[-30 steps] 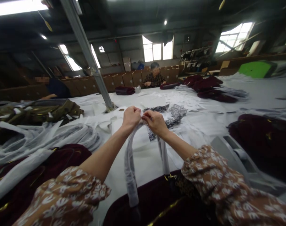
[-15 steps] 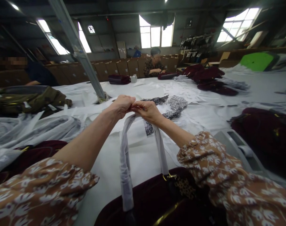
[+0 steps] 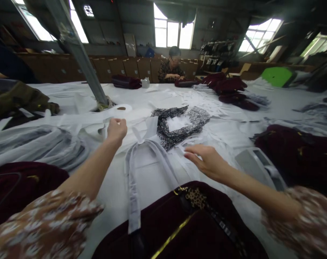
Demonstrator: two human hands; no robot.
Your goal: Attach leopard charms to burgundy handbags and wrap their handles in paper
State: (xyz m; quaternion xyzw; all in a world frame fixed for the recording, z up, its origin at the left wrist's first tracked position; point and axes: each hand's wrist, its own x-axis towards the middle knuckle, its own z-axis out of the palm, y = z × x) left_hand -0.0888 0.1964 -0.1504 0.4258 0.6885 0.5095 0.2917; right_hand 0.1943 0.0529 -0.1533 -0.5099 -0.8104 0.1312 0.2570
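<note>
In front of me lies a dark maroon bag (image 3: 163,233) with a gold zipper and a gold snowflake-shaped charm (image 3: 196,198). Its handle (image 3: 133,187) stands up in an arch, wrapped in white covering, with a pale strip (image 3: 138,135) fastened at the top. To the left of that arch, my left hand (image 3: 117,131) is raised with fingers curled closed; what they hold, if anything, is hidden. My right hand (image 3: 203,158) is above the table, right of the handle, its fingers and thumb apart and holding nothing. Neither hand touches the handle.
Black-and-white patterned cloth (image 3: 166,133) lies beyond the handle, and a white roll (image 3: 124,108) is near the metal post (image 3: 85,61). Maroon bags (image 3: 295,154) sit at right and left. A grey plastic holder (image 3: 260,165) stands at right. A person (image 3: 174,68) sits across the table.
My hands were together at the top of the handle and have parted, left hand leftwards, right hand rightwards. The handle now stands with the strip fastened on top. The view has turned right.
</note>
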